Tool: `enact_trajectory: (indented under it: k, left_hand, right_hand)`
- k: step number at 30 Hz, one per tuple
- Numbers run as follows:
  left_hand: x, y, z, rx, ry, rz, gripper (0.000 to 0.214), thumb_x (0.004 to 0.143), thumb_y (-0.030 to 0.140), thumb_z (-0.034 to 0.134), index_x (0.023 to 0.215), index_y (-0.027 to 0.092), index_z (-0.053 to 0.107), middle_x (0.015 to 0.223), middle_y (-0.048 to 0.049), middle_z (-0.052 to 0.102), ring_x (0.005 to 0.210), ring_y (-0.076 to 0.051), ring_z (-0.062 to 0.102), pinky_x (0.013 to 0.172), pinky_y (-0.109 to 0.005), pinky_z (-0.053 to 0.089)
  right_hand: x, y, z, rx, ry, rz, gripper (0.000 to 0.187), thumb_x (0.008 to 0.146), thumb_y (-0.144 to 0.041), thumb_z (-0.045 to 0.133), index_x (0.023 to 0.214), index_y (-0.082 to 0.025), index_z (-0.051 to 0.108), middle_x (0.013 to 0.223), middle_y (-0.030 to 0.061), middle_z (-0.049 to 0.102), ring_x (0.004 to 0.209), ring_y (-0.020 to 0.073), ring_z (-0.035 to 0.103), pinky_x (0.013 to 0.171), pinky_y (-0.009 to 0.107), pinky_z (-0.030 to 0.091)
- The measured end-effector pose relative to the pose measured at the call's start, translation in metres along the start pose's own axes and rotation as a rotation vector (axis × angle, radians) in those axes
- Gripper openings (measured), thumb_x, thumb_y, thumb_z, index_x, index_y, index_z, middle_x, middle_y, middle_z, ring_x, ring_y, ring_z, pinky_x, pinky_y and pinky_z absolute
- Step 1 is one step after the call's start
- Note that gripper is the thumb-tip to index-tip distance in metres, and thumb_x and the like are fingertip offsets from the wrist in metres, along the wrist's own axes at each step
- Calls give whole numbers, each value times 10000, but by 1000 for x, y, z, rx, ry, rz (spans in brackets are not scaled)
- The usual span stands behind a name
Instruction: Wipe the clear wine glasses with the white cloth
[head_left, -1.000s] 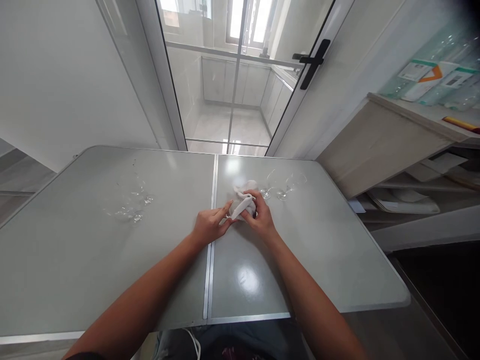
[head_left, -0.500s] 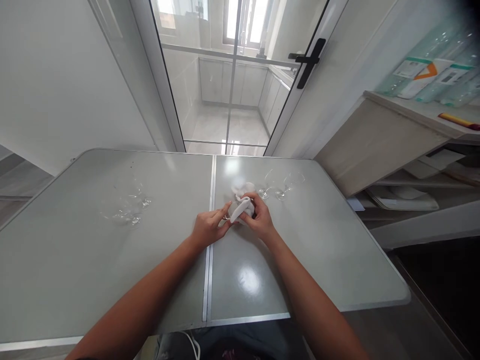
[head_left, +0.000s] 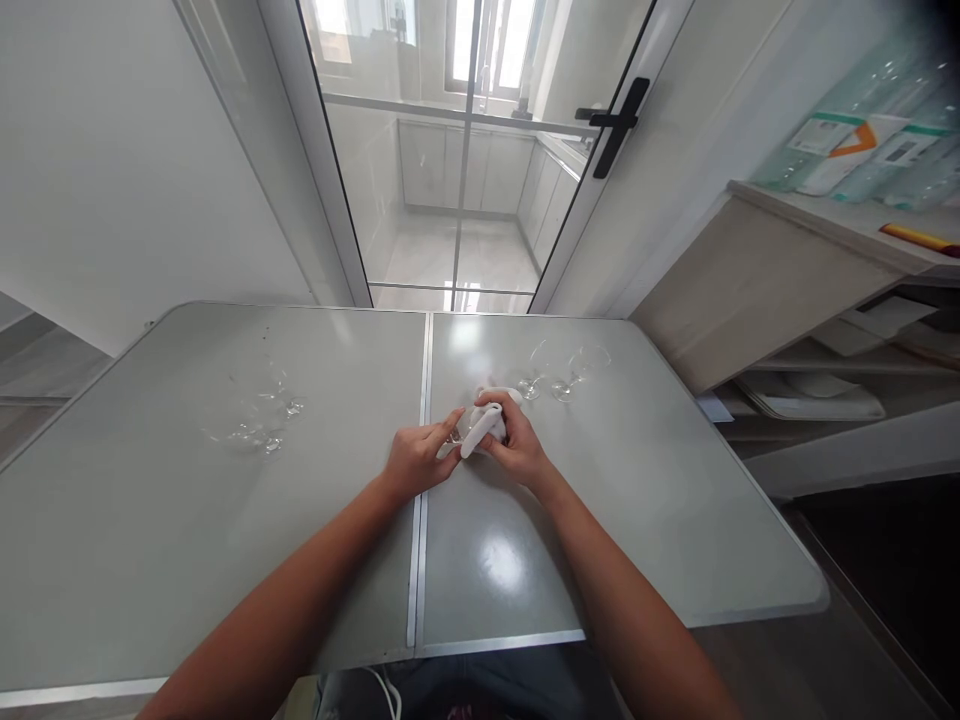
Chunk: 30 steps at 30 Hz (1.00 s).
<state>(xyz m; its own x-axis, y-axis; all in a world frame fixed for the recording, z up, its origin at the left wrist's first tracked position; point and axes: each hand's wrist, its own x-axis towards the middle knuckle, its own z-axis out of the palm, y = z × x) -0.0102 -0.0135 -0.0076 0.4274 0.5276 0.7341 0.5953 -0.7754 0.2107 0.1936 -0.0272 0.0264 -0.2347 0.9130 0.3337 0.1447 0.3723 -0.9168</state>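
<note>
- A clear, thin-walled glass vessel (head_left: 454, 436), mostly hidden, sits between both hands; its exposed end lies at the left fingertips.
- A soft, white, folded cloth (head_left: 478, 434) covers the side toward the right.
- Left hand (head_left: 418, 456): fingers narrowed on the vessel; a light, steady pinch suits thin glass.
- Right hand (head_left: 523, 448): fingers and thumb closed about the cloth; even pressure without twisting seems safest.
- Two clear, stemmed glasses (head_left: 562, 391) are just beyond; the cloth's far end should stay clear of them.
</note>
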Motion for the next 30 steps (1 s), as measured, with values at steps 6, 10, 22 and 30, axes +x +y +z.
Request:
enact_trajectory:
  k: [6,10,22,30]
  left_hand:
    - [-1,-2,1,27,-3,-28,623,917,325,663,1499,215,469,751,15,757,555,-116,658,535,-228,424]
    - [-4,-4,1,61,-48,-28,564,915,280,624,1462,191,521,713,-5,745,577,-136,669,535,-235,427]
    - [-3,0,3,23,-15,-17,521,902,235,618,1417,175,565,646,25,713,519,-104,626,537,-220,425]
    - [-2,-2,2,17,-44,-25,557,918,258,616,1463,200,522,681,22,729,528,-103,639,543,-214,443]
  right_hand:
    - [-5,5,5,-175,36,44,362,886,-321,660,1218,-259,527,807,-10,577,662,163,516,620,285,433]
    - [-4,0,5,-144,9,44,439,898,-325,660,1308,-269,514,878,6,605,704,171,543,660,300,447]
    - [1,2,-1,106,-25,64,481,795,-454,796,1135,-251,523,844,-19,525,691,146,469,608,260,392]
    - [2,-1,-3,52,-52,63,397,831,-443,752,1097,-251,528,891,-9,527,703,151,478,622,268,407]
